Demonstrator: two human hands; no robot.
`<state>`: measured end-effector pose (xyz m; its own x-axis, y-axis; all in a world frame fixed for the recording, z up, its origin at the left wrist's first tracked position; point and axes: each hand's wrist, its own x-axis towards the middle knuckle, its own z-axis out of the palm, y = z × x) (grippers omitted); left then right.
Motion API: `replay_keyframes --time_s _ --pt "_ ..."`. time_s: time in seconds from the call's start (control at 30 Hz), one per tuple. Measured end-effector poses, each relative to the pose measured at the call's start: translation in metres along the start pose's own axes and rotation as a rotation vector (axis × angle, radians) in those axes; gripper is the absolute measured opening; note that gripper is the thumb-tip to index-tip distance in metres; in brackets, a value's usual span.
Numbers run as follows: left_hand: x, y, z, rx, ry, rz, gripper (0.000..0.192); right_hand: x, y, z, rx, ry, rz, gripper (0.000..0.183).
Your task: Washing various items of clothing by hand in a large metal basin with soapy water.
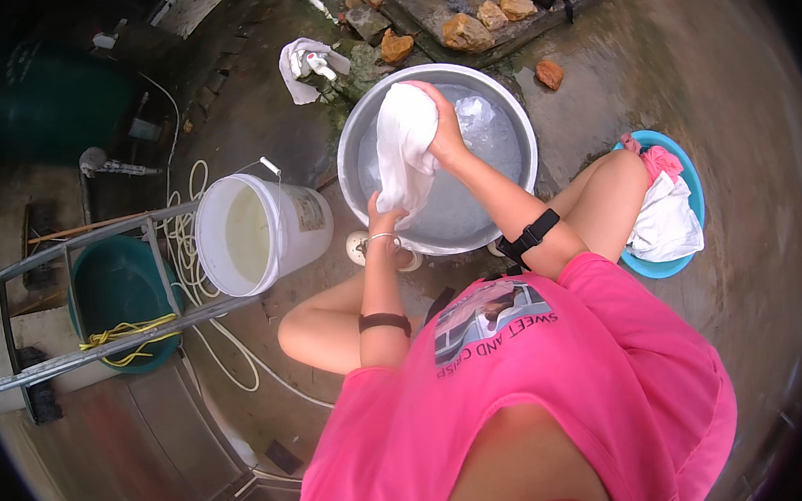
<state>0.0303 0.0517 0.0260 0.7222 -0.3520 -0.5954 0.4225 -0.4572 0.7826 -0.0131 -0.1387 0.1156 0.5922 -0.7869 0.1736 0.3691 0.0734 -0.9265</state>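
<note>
Before me stands a round metal basin [442, 229] with water in it. Over its left half I hold a wet white cloth [403, 148] in both hands. My right hand [444, 123] grips the bunched upper end, near the far side of the basin. Near the basin's close rim, my left hand [384, 216] holds the lower end; a bracelet is on that wrist. Whether the cloth touches the water I cannot tell. At my right knee a blue plastic basin [698, 199] holds a white cloth [664, 223] and a pink cloth [661, 161].
Left of the metal basin stands a white bucket [306, 212] of cloudy water. Beyond it are a coiled hose [184, 229], a metal ladder [162, 266] and a green tub [120, 272]. A tap [319, 65] with cloth around it and several stones [466, 32] lie past the far rim.
</note>
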Motion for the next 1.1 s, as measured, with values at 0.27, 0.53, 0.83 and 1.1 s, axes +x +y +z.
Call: replay_keyframes --time_s 0.27,0.53,0.83,1.1 --pt "0.016 0.001 0.041 -0.942 -0.645 -0.042 0.062 -0.078 0.005 0.025 -0.152 -0.249 0.022 0.041" --pt "0.021 -0.02 0.046 -0.919 -0.66 0.041 0.051 -0.114 -0.026 0.024 0.171 -0.432 0.166 0.025" --pt "-0.042 0.022 0.026 -0.941 -0.521 -0.161 0.042 -0.026 0.071 -0.07 0.778 -0.111 0.843 0.026" --pt "-0.057 0.011 0.044 -0.884 -0.596 -0.05 0.044 -0.032 0.101 -0.067 0.666 -0.34 0.936 0.025"
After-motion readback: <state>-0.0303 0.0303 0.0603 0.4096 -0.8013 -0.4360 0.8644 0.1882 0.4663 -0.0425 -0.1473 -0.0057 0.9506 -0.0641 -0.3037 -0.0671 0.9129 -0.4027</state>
